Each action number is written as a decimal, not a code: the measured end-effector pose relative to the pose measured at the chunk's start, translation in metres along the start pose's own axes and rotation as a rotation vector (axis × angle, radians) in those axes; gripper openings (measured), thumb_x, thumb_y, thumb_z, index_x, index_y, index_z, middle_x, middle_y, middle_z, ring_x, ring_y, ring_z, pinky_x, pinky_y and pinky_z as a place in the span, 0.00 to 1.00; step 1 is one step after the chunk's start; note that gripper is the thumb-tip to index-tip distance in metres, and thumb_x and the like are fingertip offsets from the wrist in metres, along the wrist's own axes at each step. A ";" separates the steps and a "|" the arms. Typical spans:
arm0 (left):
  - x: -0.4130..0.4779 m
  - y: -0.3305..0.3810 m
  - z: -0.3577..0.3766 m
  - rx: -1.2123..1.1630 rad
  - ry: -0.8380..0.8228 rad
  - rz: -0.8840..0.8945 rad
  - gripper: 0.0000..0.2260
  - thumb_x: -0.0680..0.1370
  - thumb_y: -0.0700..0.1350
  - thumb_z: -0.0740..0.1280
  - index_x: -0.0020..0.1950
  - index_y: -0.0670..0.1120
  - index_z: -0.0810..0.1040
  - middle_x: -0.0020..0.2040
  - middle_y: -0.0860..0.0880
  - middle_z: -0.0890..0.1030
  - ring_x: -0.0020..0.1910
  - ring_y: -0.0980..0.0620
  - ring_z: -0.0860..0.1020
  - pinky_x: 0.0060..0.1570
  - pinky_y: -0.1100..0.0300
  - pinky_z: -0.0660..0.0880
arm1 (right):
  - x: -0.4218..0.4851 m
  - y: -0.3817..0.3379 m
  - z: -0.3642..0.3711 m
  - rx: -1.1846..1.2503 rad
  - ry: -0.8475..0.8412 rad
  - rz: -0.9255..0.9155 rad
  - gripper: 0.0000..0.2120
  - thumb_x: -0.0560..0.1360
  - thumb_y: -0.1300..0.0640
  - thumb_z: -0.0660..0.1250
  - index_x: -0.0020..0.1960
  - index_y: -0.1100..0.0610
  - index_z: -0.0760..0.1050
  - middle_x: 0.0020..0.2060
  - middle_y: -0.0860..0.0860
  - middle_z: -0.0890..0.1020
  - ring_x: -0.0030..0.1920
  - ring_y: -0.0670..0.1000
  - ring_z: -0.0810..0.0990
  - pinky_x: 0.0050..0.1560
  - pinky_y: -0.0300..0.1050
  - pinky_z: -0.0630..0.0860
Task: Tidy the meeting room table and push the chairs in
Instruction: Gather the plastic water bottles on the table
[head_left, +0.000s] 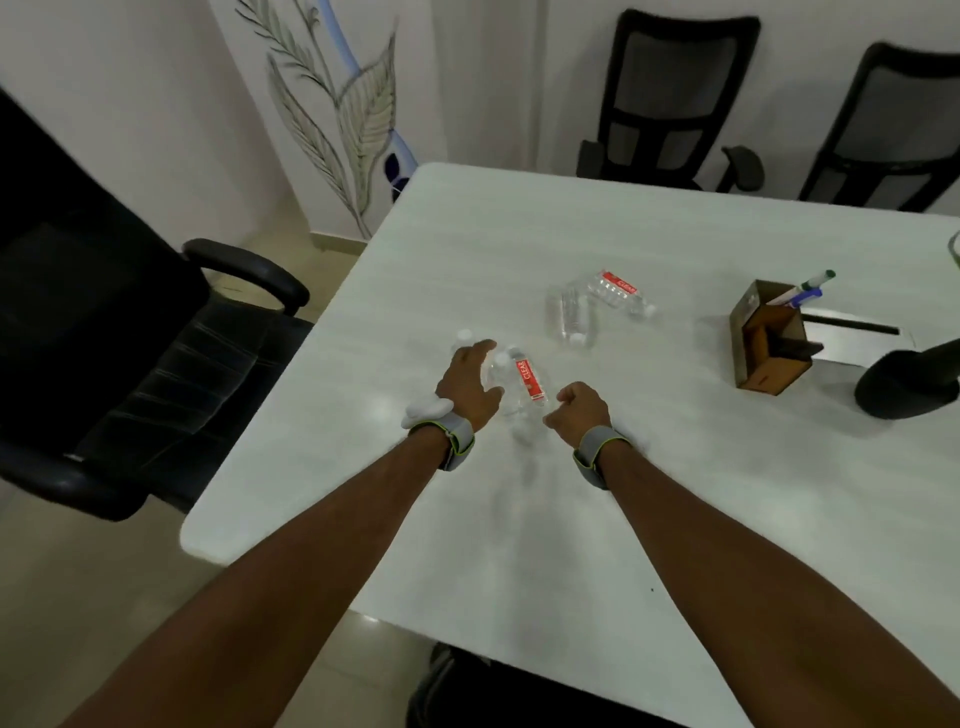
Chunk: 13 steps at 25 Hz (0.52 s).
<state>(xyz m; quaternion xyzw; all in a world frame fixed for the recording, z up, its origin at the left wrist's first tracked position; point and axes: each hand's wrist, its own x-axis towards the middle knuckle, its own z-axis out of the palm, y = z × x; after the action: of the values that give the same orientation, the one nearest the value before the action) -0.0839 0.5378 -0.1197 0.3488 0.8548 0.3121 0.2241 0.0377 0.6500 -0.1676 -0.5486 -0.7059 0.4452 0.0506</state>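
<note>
Several clear plastic water bottles lie on the white table (571, 519). One with a red label (529, 382) lies between my hands. My left hand (467, 387) curls over a second bottle (464, 336) whose white cap shows beyond my fingertips. My right hand (581, 408) is a loose fist just right of the red-label bottle's lower end, with nothing seen in it. Two more bottles (571, 314) (618, 290) lie further back. A black padded chair (104, 364) stands pulled out at the table's left end.
A crumpled white tissue (428, 408) lies by my left wrist. A wooden pen holder (769, 345) with markers stands at right, next to a black object (904, 382). Two mesh chairs (675, 104) (893, 130) sit at the far side. Another chair (457, 686) is below the near edge.
</note>
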 end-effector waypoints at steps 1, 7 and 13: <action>0.009 -0.002 0.001 0.038 -0.028 0.052 0.27 0.72 0.45 0.69 0.70 0.55 0.66 0.68 0.50 0.70 0.53 0.42 0.79 0.57 0.52 0.75 | 0.009 -0.004 0.007 -0.007 0.011 0.005 0.20 0.68 0.62 0.72 0.58 0.59 0.73 0.56 0.58 0.79 0.58 0.58 0.77 0.57 0.47 0.73; 0.064 -0.032 0.007 0.151 -0.223 0.294 0.17 0.75 0.42 0.67 0.64 0.49 0.74 0.61 0.46 0.75 0.56 0.44 0.77 0.53 0.56 0.72 | 0.060 -0.020 0.052 -0.197 0.032 0.019 0.23 0.67 0.61 0.72 0.60 0.53 0.72 0.57 0.58 0.76 0.57 0.60 0.77 0.57 0.50 0.75; 0.072 -0.031 0.002 0.196 -0.285 0.356 0.13 0.74 0.39 0.68 0.58 0.46 0.77 0.54 0.45 0.76 0.52 0.44 0.76 0.47 0.60 0.68 | 0.051 -0.016 0.052 -0.387 0.116 0.005 0.17 0.68 0.54 0.68 0.52 0.53 0.65 0.46 0.56 0.78 0.46 0.61 0.79 0.40 0.47 0.72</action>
<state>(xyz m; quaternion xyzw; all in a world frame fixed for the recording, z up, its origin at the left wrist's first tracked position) -0.1443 0.5747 -0.1542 0.5545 0.7657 0.2101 0.2491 -0.0230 0.6623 -0.2092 -0.5744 -0.7729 0.2692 -0.0163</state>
